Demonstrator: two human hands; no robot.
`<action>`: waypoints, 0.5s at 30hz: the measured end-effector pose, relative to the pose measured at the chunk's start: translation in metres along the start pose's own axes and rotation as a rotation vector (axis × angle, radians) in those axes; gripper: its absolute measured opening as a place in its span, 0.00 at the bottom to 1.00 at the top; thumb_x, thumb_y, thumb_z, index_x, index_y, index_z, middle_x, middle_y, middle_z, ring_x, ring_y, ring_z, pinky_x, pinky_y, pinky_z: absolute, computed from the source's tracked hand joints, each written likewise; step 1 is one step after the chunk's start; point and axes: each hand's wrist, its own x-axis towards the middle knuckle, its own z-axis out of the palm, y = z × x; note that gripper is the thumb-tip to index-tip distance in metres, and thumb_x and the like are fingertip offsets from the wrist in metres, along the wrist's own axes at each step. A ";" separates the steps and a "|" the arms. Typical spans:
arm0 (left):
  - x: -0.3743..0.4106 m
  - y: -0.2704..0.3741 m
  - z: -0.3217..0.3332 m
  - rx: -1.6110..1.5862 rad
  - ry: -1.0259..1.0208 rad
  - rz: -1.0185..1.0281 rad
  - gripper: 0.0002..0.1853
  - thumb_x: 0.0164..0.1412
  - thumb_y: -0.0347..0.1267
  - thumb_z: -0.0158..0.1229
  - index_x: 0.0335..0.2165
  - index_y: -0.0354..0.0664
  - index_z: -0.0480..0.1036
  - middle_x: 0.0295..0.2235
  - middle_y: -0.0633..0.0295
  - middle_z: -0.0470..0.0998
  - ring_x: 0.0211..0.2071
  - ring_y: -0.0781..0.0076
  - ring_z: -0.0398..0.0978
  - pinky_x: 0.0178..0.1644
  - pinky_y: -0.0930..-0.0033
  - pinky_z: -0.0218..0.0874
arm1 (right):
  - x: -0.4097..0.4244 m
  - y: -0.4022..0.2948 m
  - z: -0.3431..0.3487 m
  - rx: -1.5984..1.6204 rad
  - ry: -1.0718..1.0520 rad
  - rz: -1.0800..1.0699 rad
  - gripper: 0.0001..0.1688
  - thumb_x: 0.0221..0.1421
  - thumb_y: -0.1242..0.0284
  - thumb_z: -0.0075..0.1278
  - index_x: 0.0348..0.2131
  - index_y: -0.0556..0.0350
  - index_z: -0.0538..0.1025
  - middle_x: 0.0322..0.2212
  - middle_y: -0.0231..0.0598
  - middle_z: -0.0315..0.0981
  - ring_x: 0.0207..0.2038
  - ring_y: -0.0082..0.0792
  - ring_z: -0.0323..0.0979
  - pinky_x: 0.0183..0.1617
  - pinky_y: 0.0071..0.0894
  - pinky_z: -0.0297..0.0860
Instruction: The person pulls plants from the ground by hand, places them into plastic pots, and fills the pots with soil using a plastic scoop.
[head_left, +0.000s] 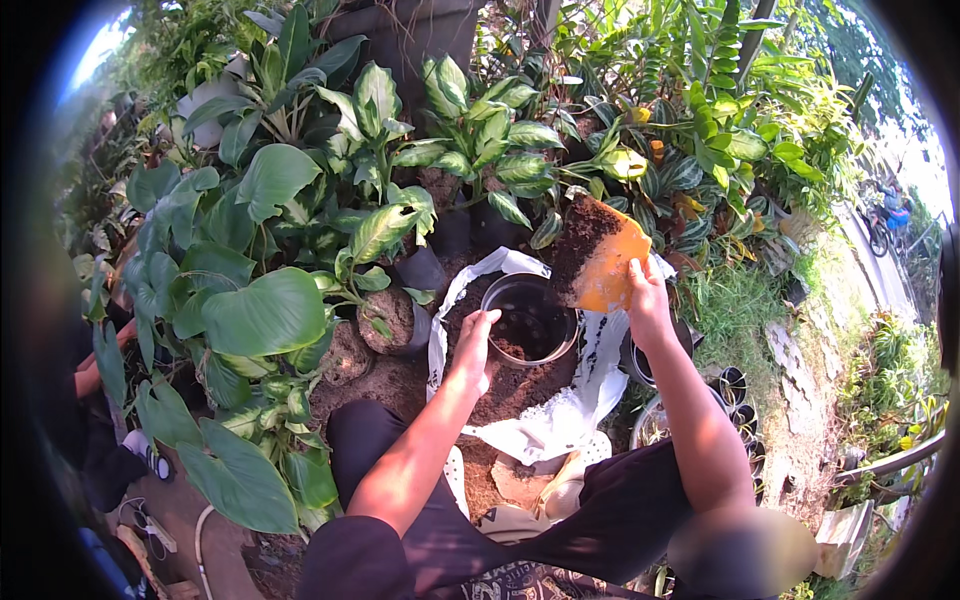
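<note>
My left hand (472, 354) grips the left rim of a round black plastic pot (534, 311). A little dark soil lies in the bottom of the pot. My right hand (649, 301) holds a bent yellow-orange plastic piece (616, 268) by its lower right edge, above the pot's right side. Dark crumbly potting soil (583, 236) covers the left part of that piece. The pot sits within an opened white plastic sack (529, 441), on more loose soil (499, 397). The sack's edges are folded outward around it.
Potted dieffenbachia plants (480, 135) crowd the far side. Broad-leaved plants (262, 311) lean in from the left, where another person's arm (88, 371) shows. Several small black pots (731, 386) stand at the right, beside grass and a path. A bicycle (879, 225) is farther off.
</note>
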 end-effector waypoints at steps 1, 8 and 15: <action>0.001 0.000 0.000 -0.013 -0.016 -0.003 0.21 0.56 0.42 0.58 0.45 0.49 0.63 0.43 0.62 0.68 0.44 0.70 0.68 0.45 0.61 0.65 | -0.001 -0.001 0.001 -0.014 -0.007 0.017 0.15 0.66 0.68 0.36 0.48 0.54 0.67 0.35 0.29 0.69 0.33 0.18 0.65 0.36 0.21 0.62; 0.004 0.000 -0.002 0.002 -0.004 -0.025 0.21 0.56 0.42 0.59 0.45 0.51 0.63 0.41 0.64 0.69 0.42 0.70 0.68 0.43 0.62 0.64 | -0.005 0.000 0.007 -0.020 -0.065 -0.054 0.15 0.66 0.68 0.37 0.49 0.55 0.66 0.37 0.30 0.70 0.37 0.20 0.67 0.41 0.23 0.65; 0.003 0.002 -0.010 -0.025 -0.021 -0.011 0.20 0.55 0.41 0.60 0.45 0.51 0.64 0.40 0.64 0.69 0.43 0.70 0.68 0.47 0.60 0.62 | -0.009 -0.005 0.028 -0.057 -0.043 -0.016 0.16 0.67 0.69 0.36 0.51 0.55 0.66 0.40 0.30 0.70 0.41 0.21 0.67 0.47 0.24 0.65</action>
